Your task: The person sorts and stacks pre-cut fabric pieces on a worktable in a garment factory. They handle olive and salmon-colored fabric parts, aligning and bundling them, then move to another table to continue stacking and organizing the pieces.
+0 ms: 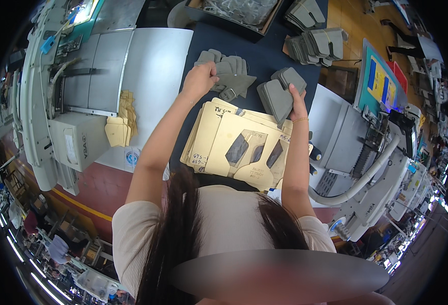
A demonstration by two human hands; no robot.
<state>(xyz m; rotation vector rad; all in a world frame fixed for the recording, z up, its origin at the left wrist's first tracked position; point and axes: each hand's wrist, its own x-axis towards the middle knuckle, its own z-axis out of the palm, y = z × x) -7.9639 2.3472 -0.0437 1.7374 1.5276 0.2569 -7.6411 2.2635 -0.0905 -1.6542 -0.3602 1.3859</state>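
My left hand (199,79) is closed on a grey fabric piece (232,81) from a loose pile at the far middle of the dark table (264,56). My right hand (298,101) grips a stack of grey fabric pieces (280,94), held upright above the table. Under both forearms lies a fanned stack of tan cardboard templates (234,140) with dark cut-out windows and handwriting.
A grey-white sewing machine (76,96) stands at the left, small tan card pieces (122,119) beside it. Another machine (366,162) stands at the right. Stacks of grey pieces (318,43) and a tray of clear bags (234,12) lie at the far edge.
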